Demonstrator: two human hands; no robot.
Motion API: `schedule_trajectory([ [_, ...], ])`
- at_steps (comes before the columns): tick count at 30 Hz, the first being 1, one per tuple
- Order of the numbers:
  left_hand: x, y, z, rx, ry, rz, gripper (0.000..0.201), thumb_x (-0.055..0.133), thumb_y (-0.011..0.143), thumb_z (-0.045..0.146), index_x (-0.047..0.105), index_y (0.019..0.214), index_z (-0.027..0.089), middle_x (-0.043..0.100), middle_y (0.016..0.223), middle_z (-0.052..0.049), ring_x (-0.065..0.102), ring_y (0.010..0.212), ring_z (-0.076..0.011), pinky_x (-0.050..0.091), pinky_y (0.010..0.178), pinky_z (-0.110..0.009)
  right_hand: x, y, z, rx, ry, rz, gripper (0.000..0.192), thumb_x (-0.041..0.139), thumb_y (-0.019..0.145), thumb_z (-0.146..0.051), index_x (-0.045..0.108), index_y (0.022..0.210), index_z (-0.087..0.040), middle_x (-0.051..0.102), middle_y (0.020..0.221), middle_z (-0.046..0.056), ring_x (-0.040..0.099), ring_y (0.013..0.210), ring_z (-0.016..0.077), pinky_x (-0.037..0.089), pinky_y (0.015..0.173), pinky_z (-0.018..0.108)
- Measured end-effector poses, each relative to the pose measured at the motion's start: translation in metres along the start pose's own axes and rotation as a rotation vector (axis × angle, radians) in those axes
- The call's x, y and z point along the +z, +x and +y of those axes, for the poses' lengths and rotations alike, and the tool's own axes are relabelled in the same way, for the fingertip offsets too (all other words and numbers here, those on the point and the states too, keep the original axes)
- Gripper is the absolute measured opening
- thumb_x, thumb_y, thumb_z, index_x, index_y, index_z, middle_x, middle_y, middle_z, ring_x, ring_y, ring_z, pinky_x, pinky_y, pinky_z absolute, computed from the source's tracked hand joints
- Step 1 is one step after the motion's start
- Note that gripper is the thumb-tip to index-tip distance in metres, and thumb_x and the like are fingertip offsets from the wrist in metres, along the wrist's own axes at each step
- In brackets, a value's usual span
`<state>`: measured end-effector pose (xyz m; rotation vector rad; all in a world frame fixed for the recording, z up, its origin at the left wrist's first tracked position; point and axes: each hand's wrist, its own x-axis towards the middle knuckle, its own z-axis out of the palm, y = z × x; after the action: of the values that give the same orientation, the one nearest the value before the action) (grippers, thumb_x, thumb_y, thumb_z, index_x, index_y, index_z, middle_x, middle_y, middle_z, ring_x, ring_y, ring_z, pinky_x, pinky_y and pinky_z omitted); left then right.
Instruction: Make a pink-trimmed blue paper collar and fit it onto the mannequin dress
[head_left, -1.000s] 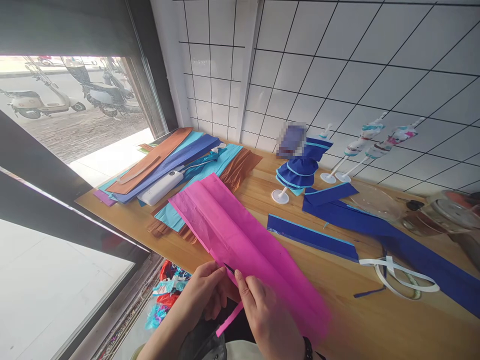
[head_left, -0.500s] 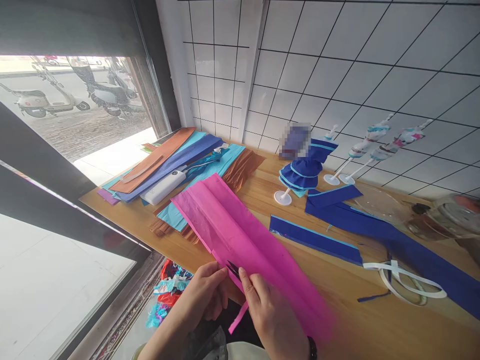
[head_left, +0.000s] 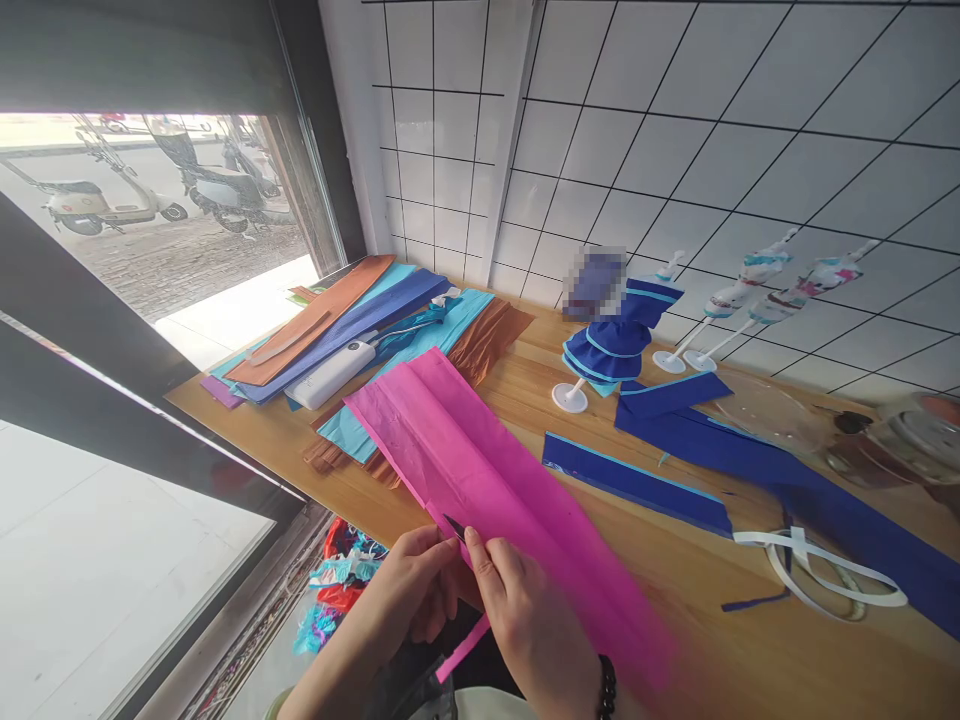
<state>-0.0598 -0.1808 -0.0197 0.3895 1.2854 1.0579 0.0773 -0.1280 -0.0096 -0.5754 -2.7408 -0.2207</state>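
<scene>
A long bright pink crepe-like sheet (head_left: 495, 470) lies slantwise across the table, folded lengthwise. At its near left edge my left hand (head_left: 420, 575) pinches the border between thumb and fingers. My right hand (head_left: 521, 610) is closed around small scissors (head_left: 454, 526); only their dark blade tips show, lying over the sheet's edge close to my left thumb. The handles are hidden in my palm. A narrow pink strip (head_left: 463, 648) hangs down between my hands.
Coloured paper sheets (head_left: 300, 330) and a white power bank (head_left: 330, 375) lie at the back left. A small dress form in a blue ruffled dress (head_left: 609, 350) stands behind. Blue strips (head_left: 637, 485) and white looped bands (head_left: 825, 565) lie to the right.
The blade tips have moved slightly up and left along the pink edge and look closer together. The pink strip has swung lower left. My left hand keeps its pinch.
</scene>
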Motion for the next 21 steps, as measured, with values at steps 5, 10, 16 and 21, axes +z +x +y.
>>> schedule_trajectory([
  [5, 0.0002, -0.0001, -0.002, 0.02, -0.03, 0.005, 0.025, 0.049, 0.077, 0.04, 0.047, 0.069, 0.017, 0.053, 0.036, 0.003, 0.033, 0.021, -0.0044, 0.018, 0.023, -0.013, 0.0032, -0.0023, -0.0015, 0.001, 0.005, -0.024, 0.048, 0.047, 0.068, 0.005, 0.055, 0.114, -0.001, 0.061, 0.075, 0.011, 0.059, 0.059, 0.018, 0.053, 0.051, 0.03],
  [10, -0.0006, 0.0, -0.0008, 0.005, -0.015, -0.009, 0.026, 0.05, 0.076, 0.042, 0.048, 0.071, 0.017, 0.054, 0.037, 0.003, 0.033, 0.021, -0.0049, 0.019, 0.022, -0.014, 0.0049, -0.0035, -0.0025, 0.009, 0.0, -0.024, 0.048, 0.045, 0.067, 0.006, 0.055, 0.114, 0.0, 0.06, 0.074, 0.011, 0.058, 0.058, 0.0178, 0.053, 0.048, 0.03],
  [16, 0.0005, -0.0005, -0.0001, 0.002, -0.011, -0.007, 0.025, 0.05, 0.075, 0.042, 0.047, 0.068, 0.017, 0.053, 0.038, 0.003, 0.034, 0.022, -0.0047, 0.019, 0.023, -0.014, 0.0061, -0.0042, -0.0035, 0.003, -0.003, -0.019, 0.047, 0.042, 0.069, 0.007, 0.056, 0.112, 0.0, 0.059, 0.072, 0.01, 0.058, 0.057, 0.0171, 0.052, 0.048, 0.029],
  [21, -0.0006, -0.004, 0.0056, -0.003, 0.061, -0.007, 0.024, 0.047, 0.077, 0.039, 0.044, 0.065, 0.018, 0.053, 0.038, 0.003, 0.035, 0.022, -0.0049, 0.019, 0.023, -0.014, 0.008, -0.0053, -0.0041, -0.003, 0.008, -0.028, 0.047, 0.042, 0.068, 0.008, 0.055, 0.113, 0.0, 0.059, 0.073, 0.01, 0.057, 0.057, 0.0175, 0.052, 0.048, 0.03],
])
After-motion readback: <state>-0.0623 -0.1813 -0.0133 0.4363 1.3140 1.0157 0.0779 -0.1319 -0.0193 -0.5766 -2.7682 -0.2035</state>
